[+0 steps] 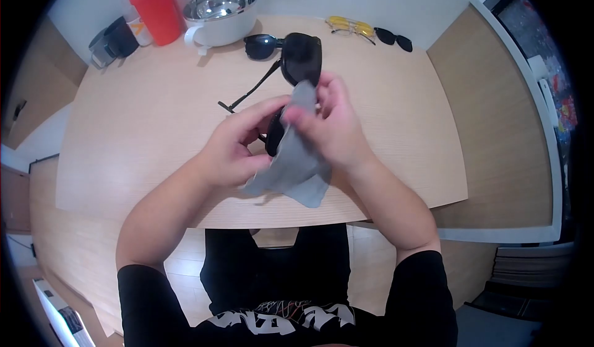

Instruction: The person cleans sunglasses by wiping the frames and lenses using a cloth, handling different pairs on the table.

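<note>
My left hand [238, 146] is closed around a dark pair of glasses [274, 133], partly hidden by the cloth and my fingers. A grey cloth [297, 167] hangs over the glasses, pinched in my right hand [331, 121], whose fingers are slightly blurred. Just beyond my hands, large black sunglasses [301, 59] rest on the table with one arm stretched toward the left. The cloth's upper tip overlaps the lower edge of their right lens.
On the wooden table [142, 124], a white bowl with a steel inside [226, 28], a red container [158, 13] and dark cups [117, 40] stand at the back left. Yellow glasses [349, 26] and small dark lenses [394, 39] lie at the back right.
</note>
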`<move>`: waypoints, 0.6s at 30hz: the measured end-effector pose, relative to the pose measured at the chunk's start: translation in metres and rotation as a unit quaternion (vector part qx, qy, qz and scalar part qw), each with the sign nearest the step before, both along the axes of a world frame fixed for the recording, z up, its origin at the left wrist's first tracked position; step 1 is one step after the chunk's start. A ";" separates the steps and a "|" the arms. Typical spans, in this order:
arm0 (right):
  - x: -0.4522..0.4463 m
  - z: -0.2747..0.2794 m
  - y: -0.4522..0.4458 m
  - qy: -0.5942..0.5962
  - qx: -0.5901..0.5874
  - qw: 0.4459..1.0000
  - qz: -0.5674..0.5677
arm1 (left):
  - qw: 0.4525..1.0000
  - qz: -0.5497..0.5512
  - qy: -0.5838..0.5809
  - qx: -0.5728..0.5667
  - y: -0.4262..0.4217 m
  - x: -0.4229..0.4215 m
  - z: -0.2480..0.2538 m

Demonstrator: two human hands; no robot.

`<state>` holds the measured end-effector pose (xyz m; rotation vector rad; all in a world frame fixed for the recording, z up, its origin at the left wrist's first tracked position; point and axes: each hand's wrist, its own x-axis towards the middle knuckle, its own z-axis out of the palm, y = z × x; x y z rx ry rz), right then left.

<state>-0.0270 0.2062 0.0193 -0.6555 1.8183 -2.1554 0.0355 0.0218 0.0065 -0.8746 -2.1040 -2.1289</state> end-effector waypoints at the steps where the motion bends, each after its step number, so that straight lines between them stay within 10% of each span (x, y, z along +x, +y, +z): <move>1: 0.010 0.003 -0.002 0.035 0.035 0.998 0.028 | 1.000 0.002 -0.007 0.000 0.001 -0.001 0.002; 18: 0.008 0.001 -0.001 0.004 0.032 0.997 0.077 | 1.000 0.014 -0.003 0.025 0.003 -0.002 0.009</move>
